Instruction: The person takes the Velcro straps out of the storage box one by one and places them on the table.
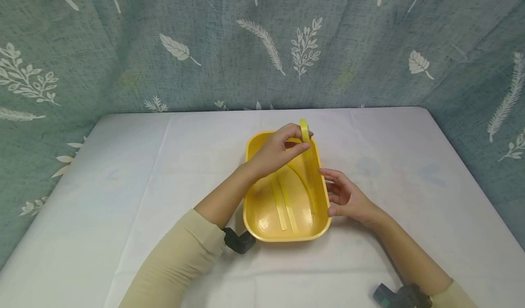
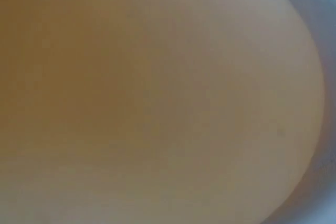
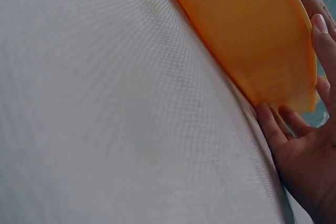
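A yellow basin (image 1: 262,233) with rounded corners sits on the white-covered table. My left hand (image 1: 283,146) reaches over its far part and pinches a flat yellow band (image 1: 304,130) between thumb and fingers at the far right corner. What the band is cannot be told. Inside the basin lie two straight yellow strips (image 1: 279,203), side by side, and a curved yellow strip (image 1: 305,185) along the right. My right hand (image 1: 346,198) touches the basin's outer right wall, fingers spread along it. The right wrist view shows those fingers against the orange-looking wall (image 3: 247,30).
A white cloth (image 1: 135,180) covers the table. Behind and at both sides hangs a green-blue curtain (image 1: 225,48) with white leaf prints. Dark devices (image 1: 239,240) are worn on both wrists. The left wrist view is blurred and filled by a close skin-coloured surface.
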`<state>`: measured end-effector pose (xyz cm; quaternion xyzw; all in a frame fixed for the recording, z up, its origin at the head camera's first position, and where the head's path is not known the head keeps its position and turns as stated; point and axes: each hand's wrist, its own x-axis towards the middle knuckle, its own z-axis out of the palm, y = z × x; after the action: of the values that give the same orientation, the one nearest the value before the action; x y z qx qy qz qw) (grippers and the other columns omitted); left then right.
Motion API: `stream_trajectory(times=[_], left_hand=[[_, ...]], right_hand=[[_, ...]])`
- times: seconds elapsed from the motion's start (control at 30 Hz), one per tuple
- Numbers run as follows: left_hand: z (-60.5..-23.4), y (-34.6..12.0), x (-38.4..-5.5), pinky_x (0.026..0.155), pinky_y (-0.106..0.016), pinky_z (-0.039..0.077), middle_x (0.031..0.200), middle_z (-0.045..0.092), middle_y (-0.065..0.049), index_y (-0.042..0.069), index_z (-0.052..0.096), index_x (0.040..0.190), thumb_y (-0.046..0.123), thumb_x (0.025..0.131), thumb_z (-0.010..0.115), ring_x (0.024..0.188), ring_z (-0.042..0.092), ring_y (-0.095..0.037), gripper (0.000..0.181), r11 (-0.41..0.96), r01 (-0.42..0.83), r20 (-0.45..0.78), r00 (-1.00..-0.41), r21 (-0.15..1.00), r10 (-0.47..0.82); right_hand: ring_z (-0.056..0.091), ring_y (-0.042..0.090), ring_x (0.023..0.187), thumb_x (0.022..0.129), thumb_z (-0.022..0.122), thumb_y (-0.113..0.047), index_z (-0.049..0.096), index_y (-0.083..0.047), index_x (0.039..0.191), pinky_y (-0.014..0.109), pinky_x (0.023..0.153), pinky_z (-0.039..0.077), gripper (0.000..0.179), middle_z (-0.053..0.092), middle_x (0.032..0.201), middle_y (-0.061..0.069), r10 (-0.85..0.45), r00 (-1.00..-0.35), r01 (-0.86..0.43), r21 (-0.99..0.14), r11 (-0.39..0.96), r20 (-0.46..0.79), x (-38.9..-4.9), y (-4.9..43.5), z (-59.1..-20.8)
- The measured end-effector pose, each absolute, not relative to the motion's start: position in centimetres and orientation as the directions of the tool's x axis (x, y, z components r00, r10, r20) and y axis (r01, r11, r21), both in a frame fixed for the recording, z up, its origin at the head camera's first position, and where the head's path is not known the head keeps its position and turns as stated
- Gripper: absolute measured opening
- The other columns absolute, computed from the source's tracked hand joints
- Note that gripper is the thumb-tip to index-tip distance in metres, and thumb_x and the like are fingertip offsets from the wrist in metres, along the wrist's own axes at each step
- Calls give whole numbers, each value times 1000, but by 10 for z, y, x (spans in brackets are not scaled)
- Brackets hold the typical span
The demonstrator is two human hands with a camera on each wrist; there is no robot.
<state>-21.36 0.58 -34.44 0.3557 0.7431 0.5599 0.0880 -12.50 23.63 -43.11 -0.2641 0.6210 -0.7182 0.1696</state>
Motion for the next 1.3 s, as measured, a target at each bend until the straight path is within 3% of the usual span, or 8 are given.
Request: stream_trajectory(times=[0.17, 0.27, 0.37, 0.53, 0.7, 0.93, 1.13, 1.3], left_hand=[[-343, 2, -213, 82, -29, 55, 109, 64, -15, 1, 57, 86, 8, 91, 62, 99, 65, -21, 10, 57, 346, 266, -807, 937, 528], [-344, -1, -213, 79, -32, 55, 108, 66, -16, 1, 59, 96, 6, 90, 64, 90, 67, -23, 9, 20, 318, 265, -822, 948, 504], [-345, -2, -213, 80, -32, 55, 110, 65, -16, 1, 55, 115, 1, 87, 65, 91, 67, -20, 29, -12, 337, 300, -821, 941, 486], [-347, -2, -213, 77, -32, 56, 118, 62, -18, 9, 37, 141, -8, 85, 64, 102, 65, -27, 65, -105, 374, 377, -797, 922, 471], [-351, -3, -213, 69, -31, 56, 132, 50, -17, 14, 25, 150, -14, 83, 59, 103, 62, -36, 81, -159, 403, 424, -745, 901, 515], [-355, -4, -212, 65, -40, 57, 147, 32, -7, 7, 26, 149, -20, 78, 57, 91, 63, -31, 83, -187, 403, 432, -689, 896, 582], [-353, -8, -212, 61, -42, 57, 157, 12, 9, 19, 13, 153, -19, 78, 59, 90, 66, -30, 96, -169, 319, 348, -672, 933, 653], [-350, -13, -214, 62, -40, 57, 158, -4, 13, 24, 0, 153, -19, 79, 60, 93, 65, -33, 105, -146, 285, 304, -653, 947, 694]], right_hand=[[49, 22, 120, 84, 73, -19, 24, -4, 147, 30, 92, 50, 81, 29, 145, 19, -578, -797, -85, -979, -186, 179, -125, 237, -433], [48, 21, 120, 84, 73, -18, 24, -4, 147, 30, 92, 50, 81, 28, 145, 19, -576, -798, -86, -979, -183, 178, -125, 237, -433], [48, 21, 120, 84, 73, -18, 24, -3, 146, 30, 92, 50, 81, 27, 146, 21, -574, -799, -86, -979, -183, 177, -124, 237, -433], [48, 21, 121, 84, 72, -18, 24, -3, 146, 29, 93, 49, 80, 27, 145, 21, -568, -804, -82, -980, -181, 172, -124, 237, -433], [48, 21, 121, 84, 72, -18, 24, -3, 146, 29, 93, 49, 80, 27, 145, 21, -563, -811, -79, -983, -168, 162, -123, 237, -432], [48, 20, 122, 84, 73, -18, 24, -3, 146, 29, 93, 49, 80, 27, 146, 22, -560, -816, -76, -986, -147, 147, -123, 236, -432], [47, 20, 123, 84, 72, -17, 24, -4, 146, 29, 93, 49, 80, 26, 146, 22, -565, -811, -79, -985, -150, 151, -123, 235, -431], [47, 20, 122, 84, 72, -16, 24, -3, 146, 29, 93, 49, 80, 28, 146, 20, -565, -809, -85, -983, -164, 165, -124, 235, -431]])
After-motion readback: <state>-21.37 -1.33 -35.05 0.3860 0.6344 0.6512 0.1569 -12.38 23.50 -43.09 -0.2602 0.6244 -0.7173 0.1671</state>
